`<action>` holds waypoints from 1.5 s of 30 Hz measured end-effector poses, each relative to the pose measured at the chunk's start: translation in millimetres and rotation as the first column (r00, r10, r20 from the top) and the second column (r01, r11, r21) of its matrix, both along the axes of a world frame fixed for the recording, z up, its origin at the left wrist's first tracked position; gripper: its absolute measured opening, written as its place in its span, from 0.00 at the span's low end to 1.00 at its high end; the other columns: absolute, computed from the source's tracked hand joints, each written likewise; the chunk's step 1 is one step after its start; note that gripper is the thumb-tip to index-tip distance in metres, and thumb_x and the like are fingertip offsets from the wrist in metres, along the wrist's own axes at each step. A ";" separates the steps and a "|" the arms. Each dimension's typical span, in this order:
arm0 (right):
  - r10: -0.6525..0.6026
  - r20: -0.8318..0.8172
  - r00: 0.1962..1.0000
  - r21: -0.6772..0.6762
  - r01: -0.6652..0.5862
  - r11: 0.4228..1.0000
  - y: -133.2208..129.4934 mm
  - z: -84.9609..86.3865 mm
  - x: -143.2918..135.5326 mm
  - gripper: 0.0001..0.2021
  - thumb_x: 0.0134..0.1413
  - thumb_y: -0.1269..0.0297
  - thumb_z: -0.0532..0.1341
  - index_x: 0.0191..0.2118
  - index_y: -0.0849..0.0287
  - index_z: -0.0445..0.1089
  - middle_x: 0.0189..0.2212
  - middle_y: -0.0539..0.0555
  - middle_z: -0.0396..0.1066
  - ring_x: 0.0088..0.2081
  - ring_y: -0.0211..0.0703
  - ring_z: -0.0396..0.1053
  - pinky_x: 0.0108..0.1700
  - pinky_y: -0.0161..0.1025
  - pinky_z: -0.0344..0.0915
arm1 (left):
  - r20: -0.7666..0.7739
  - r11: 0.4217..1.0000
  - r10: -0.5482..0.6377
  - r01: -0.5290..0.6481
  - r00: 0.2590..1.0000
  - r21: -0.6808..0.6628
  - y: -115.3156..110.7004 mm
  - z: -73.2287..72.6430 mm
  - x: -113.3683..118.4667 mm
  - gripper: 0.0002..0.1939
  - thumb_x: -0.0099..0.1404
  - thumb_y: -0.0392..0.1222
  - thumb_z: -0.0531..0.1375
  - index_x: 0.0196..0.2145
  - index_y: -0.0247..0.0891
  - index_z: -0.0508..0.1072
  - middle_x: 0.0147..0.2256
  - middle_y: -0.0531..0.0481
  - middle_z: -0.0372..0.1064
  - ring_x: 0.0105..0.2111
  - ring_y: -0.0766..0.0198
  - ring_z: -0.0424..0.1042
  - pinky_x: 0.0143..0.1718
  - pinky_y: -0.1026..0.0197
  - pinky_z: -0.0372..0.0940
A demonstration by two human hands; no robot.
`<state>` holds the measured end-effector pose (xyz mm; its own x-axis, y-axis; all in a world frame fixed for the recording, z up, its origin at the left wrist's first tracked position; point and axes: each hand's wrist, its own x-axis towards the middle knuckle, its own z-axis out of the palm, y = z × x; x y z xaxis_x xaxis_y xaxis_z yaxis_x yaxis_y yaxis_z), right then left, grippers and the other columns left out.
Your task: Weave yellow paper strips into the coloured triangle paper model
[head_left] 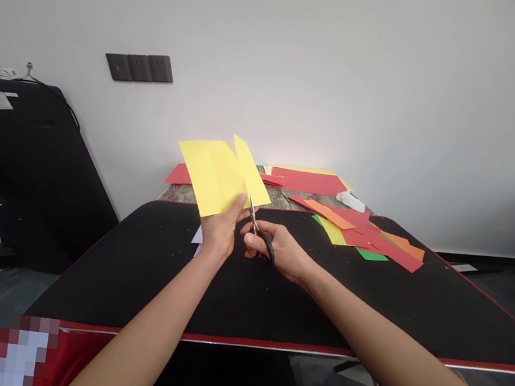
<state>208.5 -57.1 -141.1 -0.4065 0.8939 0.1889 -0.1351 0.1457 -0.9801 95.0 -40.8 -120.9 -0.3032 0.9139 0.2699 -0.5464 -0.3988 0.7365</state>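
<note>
My left hand (221,229) grips a sheet of yellow paper (213,172) near its lower edge, thumb on the front face. The sheet is held up above the mat, with a long slit running down from its top that parts off a narrower strip on the right. In my right hand (285,250) is a pair of scissors (265,239) with black handles, fingers wrapped through the loops. Its metal blades point up and touch the paper's lower edge, close beside my left thumb. Part of the blades is hidden, so how far they are apart is unclear.
A black mat (135,272) with red edging covers the table. Red, orange, green and yellow paper strips (365,231) lie piled on the right. Behind are a red sheet (308,182) and a crumpled white tissue (350,201). Pale purple paper (198,236) lies behind my left wrist.
</note>
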 end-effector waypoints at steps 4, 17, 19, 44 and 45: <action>-0.001 -0.004 1.000 -0.003 0.001 1.000 -0.5 -0.1 -0.3 0.24 0.32 0.47 0.73 0.30 0.60 0.68 0.20 0.45 0.64 0.23 0.35 0.61 0.31 0.37 0.61 | -0.007 1.000 -0.004 0.004 1.000 -0.014 0.2 0.0 -0.2 0.20 0.44 0.35 0.74 0.36 0.34 0.75 0.39 0.44 0.78 0.33 0.56 0.78 0.40 0.50 0.74; 0.008 -0.033 0.999 -0.009 -0.009 1.000 0.0 -1.3 -1.5 0.25 0.30 0.46 0.74 0.29 0.59 0.68 0.19 0.43 0.62 0.21 0.33 0.59 0.31 0.38 0.63 | -0.022 1.000 0.001 -0.002 1.000 -0.004 -0.6 1.8 -1.0 0.20 0.46 0.36 0.73 0.38 0.34 0.76 0.42 0.43 0.77 0.32 0.56 0.79 0.38 0.51 0.74; 0.010 -0.036 0.999 -0.011 -0.010 1.000 -0.1 -1.1 -1.6 0.25 0.31 0.46 0.74 0.29 0.60 0.68 0.19 0.43 0.62 0.21 0.33 0.59 0.31 0.38 0.63 | -0.023 1.000 0.002 -0.002 1.000 -0.001 -0.6 1.9 -1.0 0.20 0.46 0.36 0.73 0.38 0.35 0.76 0.42 0.43 0.77 0.33 0.56 0.79 0.38 0.51 0.75; 0.015 -0.099 0.995 -0.035 -0.019 0.999 4.2 -9.8 -3.2 0.22 0.33 0.51 0.74 0.28 0.61 0.68 0.18 0.42 0.62 0.19 0.30 0.59 0.29 0.36 0.66 | -0.041 1.000 -0.002 0.002 0.999 -0.001 2.5 -0.6 -1.9 0.17 0.52 0.33 0.70 0.41 0.33 0.75 0.43 0.43 0.76 0.34 0.57 0.78 0.40 0.48 0.75; 0.015 -0.100 0.995 -0.036 -0.018 0.999 4.2 -9.9 -3.2 0.22 0.33 0.51 0.74 0.28 0.61 0.68 0.18 0.42 0.61 0.19 0.30 0.59 0.28 0.36 0.66 | -0.042 1.000 -0.004 0.004 0.999 -0.003 2.7 -0.7 -1.9 0.16 0.53 0.33 0.69 0.41 0.33 0.75 0.43 0.43 0.76 0.34 0.58 0.78 0.40 0.49 0.75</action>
